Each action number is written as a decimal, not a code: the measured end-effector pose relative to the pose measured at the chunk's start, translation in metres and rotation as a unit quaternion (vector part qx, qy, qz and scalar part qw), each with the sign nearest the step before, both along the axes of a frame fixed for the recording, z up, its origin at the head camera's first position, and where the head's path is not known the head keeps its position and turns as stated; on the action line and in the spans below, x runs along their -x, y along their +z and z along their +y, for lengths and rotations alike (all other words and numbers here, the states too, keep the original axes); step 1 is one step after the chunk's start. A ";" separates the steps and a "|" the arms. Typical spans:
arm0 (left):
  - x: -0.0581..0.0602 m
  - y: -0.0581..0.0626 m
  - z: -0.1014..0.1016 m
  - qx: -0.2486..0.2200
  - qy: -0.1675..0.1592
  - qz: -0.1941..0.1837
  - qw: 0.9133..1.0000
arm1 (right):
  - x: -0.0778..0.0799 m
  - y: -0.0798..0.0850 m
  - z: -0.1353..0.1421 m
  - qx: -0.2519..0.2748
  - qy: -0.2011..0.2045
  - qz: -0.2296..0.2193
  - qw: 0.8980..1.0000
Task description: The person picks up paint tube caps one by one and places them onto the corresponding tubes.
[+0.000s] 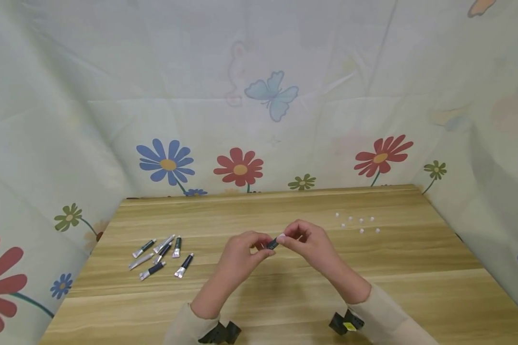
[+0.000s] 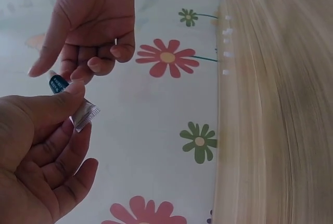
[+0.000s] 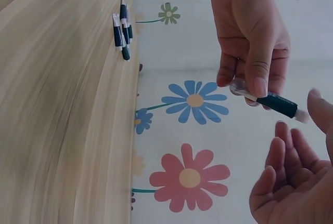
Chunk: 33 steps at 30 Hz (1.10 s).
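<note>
My left hand (image 1: 241,256) pinches a small paint tube (image 3: 278,104) between thumb and fingers, above the middle of the table. The tube has a dark green label, a silver crimped end and a pale tip. In the left wrist view its flat silver end (image 2: 83,115) sticks out past the left thumb. My right hand (image 1: 312,244) is at the tube's tip, thumb on one side and fingers on the other. The right wrist view shows a small gap between the right thumb (image 3: 321,110) and the blurred tip.
Several similar paint tubes (image 1: 153,270) lie in a loose group on the left of the wooden table (image 1: 371,287). Several small white caps (image 1: 361,221) are scattered at the back right. A flower-printed cloth (image 1: 319,134) hangs behind and at the sides.
</note>
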State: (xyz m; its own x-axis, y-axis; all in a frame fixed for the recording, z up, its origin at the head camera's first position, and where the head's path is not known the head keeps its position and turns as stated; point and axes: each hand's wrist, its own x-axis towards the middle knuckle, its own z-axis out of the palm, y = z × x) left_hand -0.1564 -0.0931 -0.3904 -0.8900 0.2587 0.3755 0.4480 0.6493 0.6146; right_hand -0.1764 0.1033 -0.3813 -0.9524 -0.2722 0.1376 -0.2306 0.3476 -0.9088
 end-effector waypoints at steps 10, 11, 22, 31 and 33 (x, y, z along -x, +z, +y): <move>0.001 -0.002 -0.001 -0.004 0.018 -0.020 1.000 | 0.005 -0.005 0.009 0.018 0.080 -0.033 0.996; 0.001 -0.002 -0.001 -0.004 0.017 -0.022 1.000 | 0.005 -0.005 0.008 0.022 0.081 -0.039 0.996; 0.001 -0.002 0.000 -0.005 0.001 -0.030 1.000 | 0.006 -0.011 -0.001 0.043 0.023 -0.051 0.998; 0.002 -0.003 0.000 0.000 0.010 -0.040 0.999 | 0.009 -0.014 0.007 0.061 0.094 -0.063 0.992; 0.003 -0.003 0.000 0.003 0.009 -0.037 0.999 | 0.009 -0.013 0.008 0.068 0.103 -0.073 0.990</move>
State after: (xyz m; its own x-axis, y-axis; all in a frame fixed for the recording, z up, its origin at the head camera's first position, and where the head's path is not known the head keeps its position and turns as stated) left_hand -0.1592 -0.0929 -0.3937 -0.9199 0.2451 0.3062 0.3896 0.6608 0.6415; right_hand -0.1854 0.1113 -0.3947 -0.8910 -0.4512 0.0511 -0.1469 0.1798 -0.9727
